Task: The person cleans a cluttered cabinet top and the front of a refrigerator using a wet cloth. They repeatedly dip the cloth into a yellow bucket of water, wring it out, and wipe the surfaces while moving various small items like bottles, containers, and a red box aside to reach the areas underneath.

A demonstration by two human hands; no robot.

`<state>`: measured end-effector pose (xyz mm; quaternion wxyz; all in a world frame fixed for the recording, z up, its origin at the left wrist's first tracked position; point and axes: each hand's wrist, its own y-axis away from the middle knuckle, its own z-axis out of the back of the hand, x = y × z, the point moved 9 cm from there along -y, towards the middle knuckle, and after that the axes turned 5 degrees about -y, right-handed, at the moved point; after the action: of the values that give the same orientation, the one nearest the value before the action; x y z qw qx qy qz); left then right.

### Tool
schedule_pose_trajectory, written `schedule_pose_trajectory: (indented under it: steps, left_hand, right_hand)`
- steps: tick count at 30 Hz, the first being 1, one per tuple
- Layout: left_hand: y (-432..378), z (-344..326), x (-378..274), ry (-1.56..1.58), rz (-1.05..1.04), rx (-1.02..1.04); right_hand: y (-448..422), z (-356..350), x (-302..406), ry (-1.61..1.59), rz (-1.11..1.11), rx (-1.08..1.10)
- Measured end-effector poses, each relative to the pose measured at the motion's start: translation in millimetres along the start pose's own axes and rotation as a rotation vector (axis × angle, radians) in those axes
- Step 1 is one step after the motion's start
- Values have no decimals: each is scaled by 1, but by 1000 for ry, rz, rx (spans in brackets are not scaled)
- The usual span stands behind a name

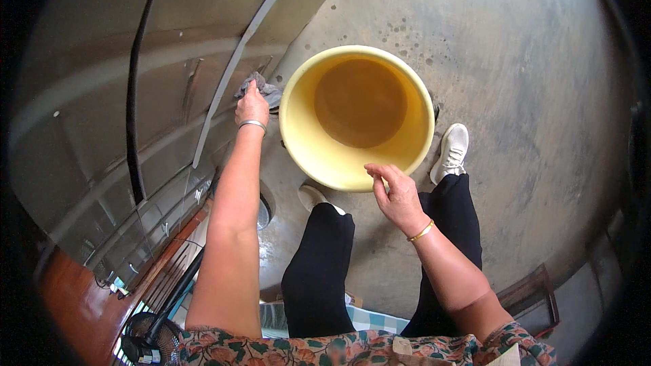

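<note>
My left hand (252, 107) grips a crumpled grey cloth (268, 92) to the left of a large yellow tub (325, 127). The cloth hangs between the tub's rim and a glossy dark panel (168, 71); whether it touches the panel I cannot tell. Murky brownish water (361, 101) appears to cover the tub's bottom. Over the near right part of the rim hovers my right hand (395, 192), with fingers loosely bent and nothing in them.
The tub stands on a concrete floor (524, 137) with dark wet spots (402, 35) beyond it. My white shoes (452, 150) are close to its near side. A black fan (150, 338) is at lower left, near reddish-brown wood (76, 290). A dark red frame (544, 290) lies at lower right.
</note>
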<state>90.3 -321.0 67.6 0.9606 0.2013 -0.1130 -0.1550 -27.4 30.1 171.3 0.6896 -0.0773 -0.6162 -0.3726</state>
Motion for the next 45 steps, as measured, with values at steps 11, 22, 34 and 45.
schedule_pose_trajectory:
  steps: [11,22,34,45]
  left_hand:
    - [27,31,-44,-411,-625,-387]
    - [79,133,-27,-441,-749,-534]
    - [10,120,-86,-166,-524,-681]
    - [3,130,-156,-194,-648,-770]
  right_hand:
    - [-11,-7,12,-6,27,44]
    - [-25,1,21,-232,99,-45]
    - [-30,16,18,-296,79,-62]
    - [-19,-21,15,-273,56,74]
